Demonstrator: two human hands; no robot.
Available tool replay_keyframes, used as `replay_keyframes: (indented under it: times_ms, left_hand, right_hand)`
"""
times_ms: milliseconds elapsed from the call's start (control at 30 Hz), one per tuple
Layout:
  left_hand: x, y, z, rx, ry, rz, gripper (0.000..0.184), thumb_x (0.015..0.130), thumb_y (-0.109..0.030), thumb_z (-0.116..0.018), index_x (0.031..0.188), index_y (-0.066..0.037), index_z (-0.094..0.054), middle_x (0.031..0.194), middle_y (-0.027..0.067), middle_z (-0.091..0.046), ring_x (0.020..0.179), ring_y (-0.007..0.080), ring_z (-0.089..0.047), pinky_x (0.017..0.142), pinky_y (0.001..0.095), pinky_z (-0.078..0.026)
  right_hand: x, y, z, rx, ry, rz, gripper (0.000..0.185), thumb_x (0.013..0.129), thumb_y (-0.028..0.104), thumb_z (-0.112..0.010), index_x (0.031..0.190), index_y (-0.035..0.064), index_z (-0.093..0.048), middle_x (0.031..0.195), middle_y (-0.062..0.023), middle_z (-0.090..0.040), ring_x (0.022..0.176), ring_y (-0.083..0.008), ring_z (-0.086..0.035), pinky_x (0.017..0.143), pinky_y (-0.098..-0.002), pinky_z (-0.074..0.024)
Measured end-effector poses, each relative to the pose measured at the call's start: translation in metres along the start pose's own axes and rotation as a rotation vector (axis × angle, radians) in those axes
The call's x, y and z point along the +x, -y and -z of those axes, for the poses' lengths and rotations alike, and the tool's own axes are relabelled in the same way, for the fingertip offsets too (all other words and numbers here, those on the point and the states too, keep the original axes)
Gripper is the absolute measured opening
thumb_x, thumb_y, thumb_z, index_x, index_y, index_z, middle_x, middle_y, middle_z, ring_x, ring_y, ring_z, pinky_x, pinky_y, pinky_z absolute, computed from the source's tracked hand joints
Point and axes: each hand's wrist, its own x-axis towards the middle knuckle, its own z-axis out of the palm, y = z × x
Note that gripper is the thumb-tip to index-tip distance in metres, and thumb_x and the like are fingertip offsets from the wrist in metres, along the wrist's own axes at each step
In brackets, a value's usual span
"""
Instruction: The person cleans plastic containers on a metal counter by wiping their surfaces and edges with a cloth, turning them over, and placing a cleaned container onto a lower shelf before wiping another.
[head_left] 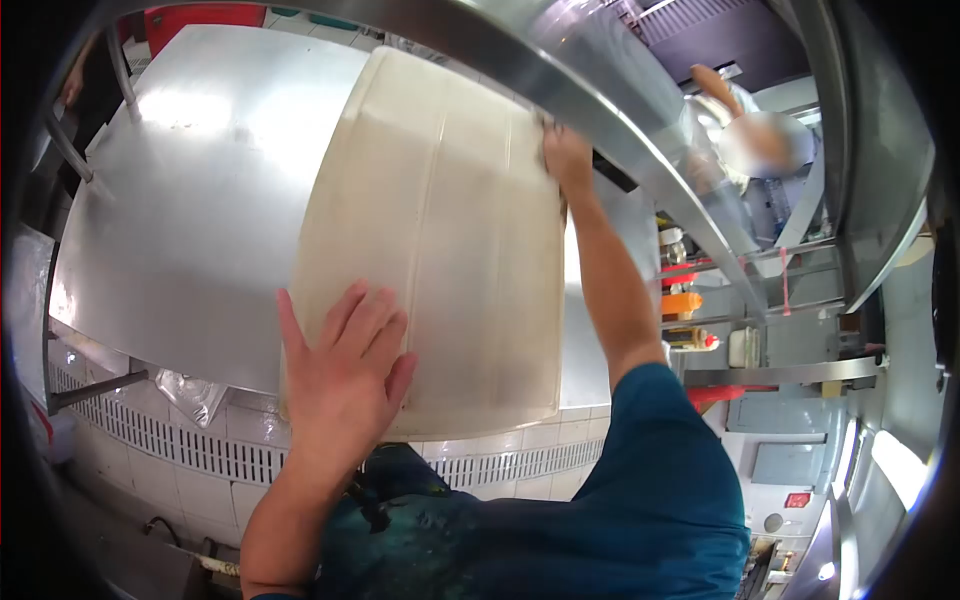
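Note:
A large off-white cutting board point(450, 250) with faint lengthwise lines lies across a stainless steel table point(210, 240). Its near end reaches past the table's front edge, close to my body. My left hand point(345, 365) is spread, palm down, over the board's near left corner; whether the palm presses on it I cannot tell. At the far right edge of the board, my right hand point(568, 158) is closed, with its fingers curled round the edge and partly hidden.
A steel shelf rail point(620, 125) crosses above the right side. Sauce bottles point(682, 303) stand beyond my right arm. Another person point(735, 135) is behind the shelf, and part of someone shows at far left. A slotted floor drain point(210, 450) runs below the table.

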Motion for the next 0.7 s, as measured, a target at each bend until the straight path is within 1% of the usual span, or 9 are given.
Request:
replay_keyframes:
  times_ms: [100,167,300,367,433,533,600,633,700]
  left_hand:
    - [0.001,-0.002,-0.002,0.064,-0.032,-0.025,0.027,0.077,-0.018,-0.073,0.102,-0.011,-0.066,0.121,0.001,-0.059,0.123,0.0238,-0.052,0.11,0.0686,-0.019]
    - [-0.001,-0.005,-0.002,0.061,-0.029,-0.02,0.027,0.078,-0.019,-0.073,0.103,-0.011,-0.068,0.122,0.0006,-0.06,0.124,0.0241,-0.052,0.112,0.0674,-0.017]
    - [0.0,-0.006,-0.003,0.111,-0.03,-0.015,0.026,0.08,-0.021,-0.072,0.104,-0.012,-0.069,0.122,-0.0012,-0.061,0.124,0.0229,-0.053,0.114,0.0652,-0.016]
    - [-0.002,-0.006,-0.006,0.127,-0.038,-0.052,0.025,0.081,-0.021,-0.071,0.104,-0.013,-0.069,0.122,-0.0017,-0.061,0.124,0.0219,-0.053,0.114,0.0651,-0.016]
    - [-0.003,-0.005,-0.009,0.144,-0.056,-0.073,0.025,0.081,-0.021,-0.07,0.105,-0.013,-0.069,0.122,-0.0021,-0.061,0.124,0.021,-0.053,0.114,0.0649,-0.016]
    - [-0.011,-0.001,-0.01,0.145,-0.091,-0.079,0.019,0.082,-0.02,-0.07,0.1,-0.014,-0.069,0.116,-0.0023,-0.062,0.119,0.0215,-0.056,0.113,0.0674,-0.014]
    - [-0.012,-0.002,-0.008,-0.052,-0.164,-0.07,0.019,0.083,-0.015,-0.068,0.101,-0.01,-0.068,0.113,0.0034,-0.064,0.114,0.0251,-0.059,0.113,0.0572,-0.026]
    - [-0.016,-0.007,-0.005,-0.038,-0.156,-0.102,0.019,0.083,-0.015,-0.068,0.101,-0.01,-0.068,0.113,0.0034,-0.064,0.114,0.0251,-0.059,0.113,0.0572,-0.026]
    - [-0.025,-0.022,-0.001,-0.474,-0.142,-0.108,0.022,0.084,-0.011,-0.068,0.105,-0.004,-0.067,0.113,0.0112,-0.064,0.112,0.0279,-0.059,0.106,0.0442,-0.038]
  right_hand:
    - [0.008,0.007,-0.007,-0.131,0.114,-0.113,0.028,0.089,0.027,-0.055,0.091,0.0036,-0.069,0.096,-0.0252,-0.067,0.096,-0.0433,-0.062,0.084,-0.0463,-0.0481]
    - [-0.008,-0.005,-0.008,0.037,0.009,-0.025,0.023,0.089,0.024,-0.056,0.095,0.0065,-0.07,0.097,-0.0233,-0.067,0.095,-0.0423,-0.062,0.083,-0.0447,-0.0488]
    - [-0.138,0.063,0.087,0.238,0.12,0.054,0.012,0.085,0.01,-0.058,0.095,0.0082,-0.064,0.097,-0.0145,-0.063,0.094,-0.0383,-0.058,0.081,-0.0451,-0.049]
    - [-0.202,0.1,0.148,0.34,0.294,-0.018,0.02,0.079,0.003,-0.064,0.099,0.0048,-0.064,0.094,-0.0163,-0.061,0.096,-0.0398,-0.057,0.084,-0.0444,-0.0472]
    - [-0.268,0.128,0.176,0.303,0.174,0.028,0.021,0.078,0.004,-0.066,0.099,0.0052,-0.065,0.095,-0.015,-0.061,0.094,-0.037,-0.058,0.084,-0.0447,-0.0484]
    - [-0.323,0.156,0.217,0.447,0.243,-0.157,0.025,0.074,0.0,-0.066,0.099,0.0031,-0.063,0.099,-0.0163,-0.059,0.093,-0.0376,-0.057,0.085,-0.0399,-0.0474]
    - [-0.359,0.157,0.22,0.65,0.194,-0.306,0.019,0.083,0.004,-0.064,0.102,0.0025,-0.063,0.097,-0.0111,-0.06,0.092,-0.0284,-0.058,0.083,-0.0362,-0.0481]
    - [-0.373,0.155,0.224,0.661,0.163,-0.322,0.019,0.083,0.004,-0.064,0.102,0.0025,-0.063,0.097,-0.0111,-0.06,0.092,-0.0284,-0.058,0.083,-0.0362,-0.0481]
    - [-0.395,0.145,0.232,1.139,-0.02,-0.616,0.015,0.091,0.006,-0.06,0.105,0.0022,-0.063,0.101,-0.0061,-0.062,0.095,-0.0185,-0.058,0.084,-0.0328,-0.0481]
